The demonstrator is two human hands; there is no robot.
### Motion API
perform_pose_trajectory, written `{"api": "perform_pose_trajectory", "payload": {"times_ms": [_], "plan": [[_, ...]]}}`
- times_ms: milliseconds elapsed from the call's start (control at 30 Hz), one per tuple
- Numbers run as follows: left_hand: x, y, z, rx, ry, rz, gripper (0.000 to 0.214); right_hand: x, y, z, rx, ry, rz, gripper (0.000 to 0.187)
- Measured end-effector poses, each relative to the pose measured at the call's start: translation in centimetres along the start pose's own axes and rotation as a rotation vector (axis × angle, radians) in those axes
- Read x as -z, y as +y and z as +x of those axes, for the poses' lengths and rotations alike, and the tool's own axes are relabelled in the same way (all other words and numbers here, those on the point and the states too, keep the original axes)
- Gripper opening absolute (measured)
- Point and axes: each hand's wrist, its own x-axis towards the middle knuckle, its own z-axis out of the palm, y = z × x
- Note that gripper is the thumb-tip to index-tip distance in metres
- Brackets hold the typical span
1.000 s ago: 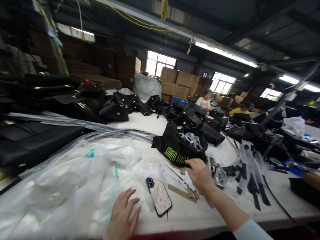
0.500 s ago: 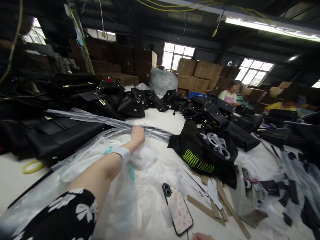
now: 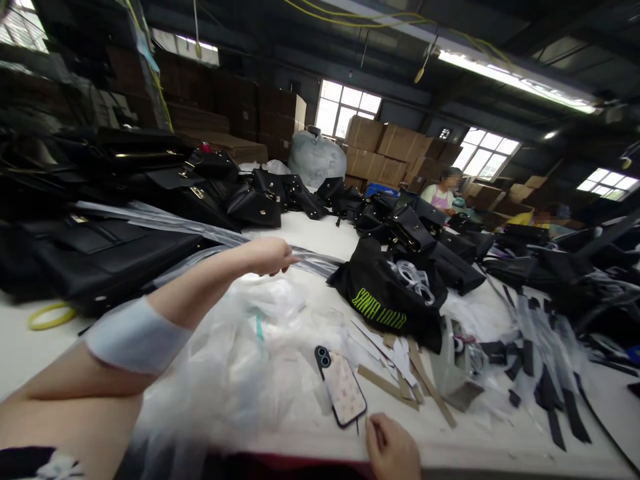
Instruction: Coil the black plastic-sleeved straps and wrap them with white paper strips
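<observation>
My left hand (image 3: 270,256) is raised over the white table (image 3: 315,233) with its fingers pinched on the end of a long clear plastic strip bundle (image 3: 210,233) that runs back to the left. My right hand (image 3: 393,448) rests closed at the table's near edge, just right of a phone (image 3: 341,386) lying face down; I cannot make out anything in it. A heap of clear plastic bags (image 3: 240,347) lies under my left arm. A black cloth bag with green lettering (image 3: 385,293) sits to the right of my left hand.
Black handbags (image 3: 165,193) are piled along the left and far side. Cardboard strips (image 3: 400,373) and black strap pieces (image 3: 540,373) litter the right. A yellow ring (image 3: 50,316) lies at the left. A person (image 3: 440,193) sits at the far end before stacked cartons (image 3: 380,150).
My left hand has lifted off the table and closed on the plastic strip bundle. My right hand has come into view at the near edge by the phone.
</observation>
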Motion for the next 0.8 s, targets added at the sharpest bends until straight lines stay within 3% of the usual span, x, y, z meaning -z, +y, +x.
{"api": "perform_pose_trajectory", "payload": {"times_ms": [100, 167, 267, 333, 433, 467, 533, 600, 700, 767, 800], "plan": [[3.7, 2.0, -7.0, -0.047, 0.084, 0.003, 0.05, 2.1, -0.5, 1.8, -0.048, -0.113, 0.123, 0.024], [5.5, 2.5, -11.4, -0.084, 0.082, -0.067, 0.053, 3.8, -1.4, 3.6, -0.061, -0.093, 0.209, 0.022], [6.6, 3.7, -18.4, -0.221, -0.079, -0.285, 0.056, 6.9, -3.9, 7.0, -0.049, 0.084, 0.339, 0.048], [6.1, 5.5, -23.1, -0.322, -0.315, -0.392, 0.053, 9.0, -6.4, 9.0, 0.003, 0.171, 0.447, 0.077], [3.7, 9.4, -28.8, -0.527, -0.636, -0.342, 0.035, 11.4, -10.7, 10.8, 0.14, 0.118, 0.604, 0.101], [2.6, 10.7, -30.0, -0.609, -0.718, -0.318, 0.032, 11.9, -12.1, 10.9, 0.184, 0.056, 0.649, 0.096], [0.2, 12.7, -31.4, -0.756, -0.884, -0.313, 0.033, 12.9, -14.2, 10.5, 0.219, -0.036, 0.734, 0.067], [-2.4, 13.6, -31.6, -0.892, -0.998, -0.369, 0.032, 14.2, -15.0, 9.5, 0.146, 0.005, 0.806, 0.037], [-6.3, 13.6, -30.6, -1.034, -1.026, -0.517, 0.025, 17.6, -13.1, 7.5, 0.002, 0.409, 0.845, 0.028], [-9.0, 13.3, -29.7, -1.049, -1.056, -0.601, 0.021, 20.7, -10.1, 5.8, -0.027, 0.737, 0.764, 0.033], [-10.3, 13.2, -29.1, -1.029, -1.1, -0.633, 0.019, 22.4, -8.3, 4.8, -0.029, 0.801, 0.678, 0.039]]}}
